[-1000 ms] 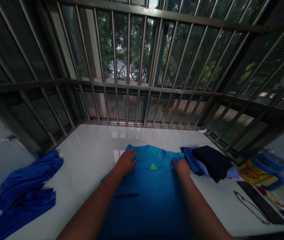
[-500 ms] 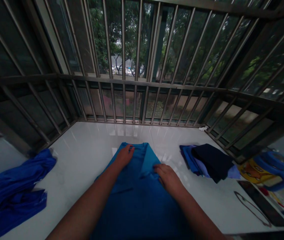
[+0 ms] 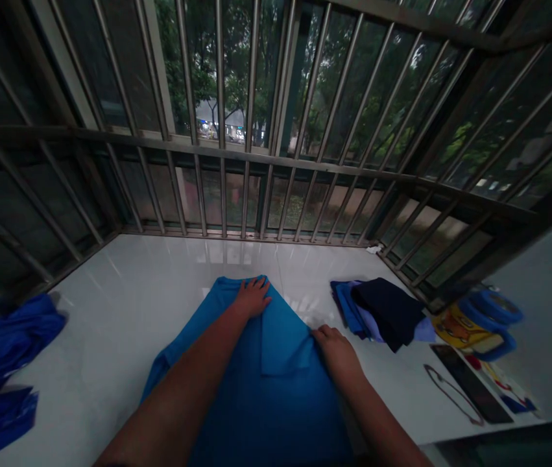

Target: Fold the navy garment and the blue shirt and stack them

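A blue shirt (image 3: 276, 405) lies on the white ledge in front of me, its top edge pointing at the window. One sleeve is folded inward on the right, forming a squared flap. My left hand (image 3: 252, 298) rests on the shirt's upper edge with fingers spread over the cloth. At the right side fold, my right hand (image 3: 338, 353) pinches the shirt's edge between bent fingers; the thumb is mostly hidden. The left side of the shirt still spreads outward, partly under my left forearm.
A stack of folded dark and blue clothes (image 3: 387, 311) sits to the right. Beyond it are a yellow and blue item (image 3: 475, 324), a dark flat tablet-like object (image 3: 473, 383) and a looped cord (image 3: 451, 392). Crumpled blue clothing (image 3: 8, 344) lies left. Metal bars (image 3: 256, 155) enclose the ledge.
My left hand has shifted to the shirt's top right corner and flattened there. The right side flap now lies flatter and larger, with my right hand slightly lower at its edge. The view has turned right.
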Demonstrator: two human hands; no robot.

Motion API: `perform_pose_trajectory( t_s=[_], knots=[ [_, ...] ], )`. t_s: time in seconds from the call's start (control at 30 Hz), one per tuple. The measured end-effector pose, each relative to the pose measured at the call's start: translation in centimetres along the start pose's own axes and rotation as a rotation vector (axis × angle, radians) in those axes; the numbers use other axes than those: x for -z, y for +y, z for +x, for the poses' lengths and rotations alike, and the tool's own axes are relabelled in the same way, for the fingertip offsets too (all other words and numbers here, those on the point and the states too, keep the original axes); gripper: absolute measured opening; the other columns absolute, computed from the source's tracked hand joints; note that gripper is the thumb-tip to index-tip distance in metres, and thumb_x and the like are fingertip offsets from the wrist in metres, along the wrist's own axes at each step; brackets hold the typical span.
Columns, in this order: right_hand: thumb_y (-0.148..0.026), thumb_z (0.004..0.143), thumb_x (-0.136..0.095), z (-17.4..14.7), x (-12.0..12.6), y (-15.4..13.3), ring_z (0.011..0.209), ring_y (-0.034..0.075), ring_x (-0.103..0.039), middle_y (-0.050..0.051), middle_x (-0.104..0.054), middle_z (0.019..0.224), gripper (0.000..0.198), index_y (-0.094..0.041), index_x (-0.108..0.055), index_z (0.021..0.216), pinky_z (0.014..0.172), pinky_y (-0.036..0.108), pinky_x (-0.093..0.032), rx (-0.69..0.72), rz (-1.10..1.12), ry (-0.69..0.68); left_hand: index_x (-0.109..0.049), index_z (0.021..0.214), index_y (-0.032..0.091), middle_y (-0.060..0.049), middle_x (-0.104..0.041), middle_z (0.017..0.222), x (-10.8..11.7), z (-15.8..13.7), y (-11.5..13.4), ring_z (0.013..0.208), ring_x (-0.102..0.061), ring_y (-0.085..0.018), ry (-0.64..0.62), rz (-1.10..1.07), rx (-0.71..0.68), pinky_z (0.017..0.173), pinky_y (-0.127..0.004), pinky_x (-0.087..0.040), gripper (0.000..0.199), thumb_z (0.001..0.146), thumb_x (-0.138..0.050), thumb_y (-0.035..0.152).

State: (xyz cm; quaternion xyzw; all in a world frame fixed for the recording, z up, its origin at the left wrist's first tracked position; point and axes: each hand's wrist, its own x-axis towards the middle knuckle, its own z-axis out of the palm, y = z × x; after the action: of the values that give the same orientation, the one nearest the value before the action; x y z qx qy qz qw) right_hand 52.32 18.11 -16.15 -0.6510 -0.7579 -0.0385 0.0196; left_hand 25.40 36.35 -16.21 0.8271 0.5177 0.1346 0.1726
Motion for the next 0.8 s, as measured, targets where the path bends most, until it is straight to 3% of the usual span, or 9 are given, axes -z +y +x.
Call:
perform_pose_trajectory(
  t_s=[0.13, 0.27, 0.37, 0.43, 0.5, 0.57, 0.7, 0.8],
  knots=[
    [-0.005, 0.096, -0.053, 1.6, 1.5, 0.3, 0.108, 0.031, -0.071, 0.016, -0.075, 0.124, 0.039, -0.024, -0.08, 0.117, 0.085, 0.039, -0.055, -0.146, 0.002, 0.051, -0.06, 0.156, 0.019, -0.018, -0.056, 0.166, 2.8, -0.5, -3.1, 0.153, -0.052, -0.035, 0.114, 0.05, 0.163, 0.127, -0.052, -0.04, 0.051, 0.108, -0.045, 0.026],
    [-0.016, 0.104, -0.055, 7.0, 3.4, -2.1, 0.11, 0.029, -0.071, 0.017, -0.076, 0.121, 0.029, -0.018, -0.079, 0.12, 0.095, 0.038, -0.053, -0.121, 0.151, 0.018, -0.074, 0.132, 0.01, -0.028, -0.07, 0.139, 6.8, -1.8, -8.7, 0.134, -0.065, -0.042, 0.164, 0.097, 0.414, 0.108, -0.05, -0.053, 0.045, 0.105, -0.051, 0.037],
    [-0.032, 0.109, -0.058, 12.7, 3.4, -4.9, 0.109, 0.025, -0.072, 0.017, -0.077, 0.123, 0.032, -0.012, -0.075, 0.128, 0.095, 0.033, -0.051, -0.098, 0.216, 0.0, -0.081, 0.105, 0.013, -0.023, -0.079, 0.116, 8.5, -2.7, -11.6, 0.115, -0.073, -0.039, 0.092, 0.071, 0.494, 0.095, -0.042, -0.057, 0.039, 0.094, -0.071, 0.049],
    [-0.041, 0.109, -0.06, 16.3, 2.9, -6.8, 0.106, 0.023, -0.073, 0.018, -0.077, 0.122, 0.042, -0.008, -0.073, 0.131, 0.092, 0.031, -0.051, -0.107, 0.246, -0.011, -0.08, 0.089, 0.017, -0.016, -0.083, 0.102, 9.0, -2.9, -12.3, 0.104, -0.077, -0.034, 0.047, 0.03, 0.505, 0.088, -0.036, -0.056, 0.026, 0.084, -0.082, 0.043],
    [-0.045, 0.108, -0.061, 19.1, 2.4, -8.2, 0.104, 0.021, -0.073, 0.018, -0.077, 0.121, 0.044, -0.008, -0.073, 0.128, 0.089, 0.029, -0.051, -0.111, 0.268, -0.027, -0.078, 0.082, 0.02, -0.011, -0.084, 0.095, 9.3, -2.6, -12.3, 0.099, -0.078, -0.029, 0.036, -0.015, 0.506, 0.084, -0.031, -0.056, 0.016, 0.081, -0.084, 0.035],
    [-0.041, 0.108, -0.06, 20.9, 2.4, -9.0, 0.101, 0.019, -0.073, 0.013, -0.079, 0.113, 0.034, -0.013, -0.077, 0.119, 0.088, 0.028, -0.051, -0.084, 0.31, -0.026, -0.077, 0.086, 0.021, -0.007, -0.083, 0.087, 9.8, -2.3, -11.9, 0.091, -0.08, -0.026, 0.04, -0.071, 0.502, 0.081, -0.029, -0.056, 0.013, 0.085, -0.082, 0.034],
    [-0.028, 0.108, -0.053, 20.2, 4.5, -8.9, 0.095, 0.02, -0.07, 0.008, -0.077, 0.105, 0.025, -0.015, -0.075, 0.109, 0.09, 0.03, -0.053, 0.006, 0.482, 0.109, -0.074, 0.107, 0.023, -0.001, -0.083, 0.082, 12.1, -4.0, -10.5, 0.075, -0.08, -0.02, 0.06, -0.219, 0.431, 0.075, -0.027, -0.058, 0.018, 0.099, -0.069, 0.038],
    [-0.026, 0.105, -0.057, 14.6, 6.2, -7.2, 0.095, 0.02, -0.07, 0.01, -0.074, 0.116, 0.022, -0.016, -0.072, 0.117, 0.092, 0.032, -0.056, 0.059, 0.541, 0.159, -0.069, 0.122, 0.026, 0.0, -0.086, 0.1, 13.0, -9.7, -9.2, 0.09, -0.081, -0.019, 0.129, -0.291, 0.335, 0.085, -0.028, -0.06, 0.024, 0.104, -0.06, 0.04]
  ],
)
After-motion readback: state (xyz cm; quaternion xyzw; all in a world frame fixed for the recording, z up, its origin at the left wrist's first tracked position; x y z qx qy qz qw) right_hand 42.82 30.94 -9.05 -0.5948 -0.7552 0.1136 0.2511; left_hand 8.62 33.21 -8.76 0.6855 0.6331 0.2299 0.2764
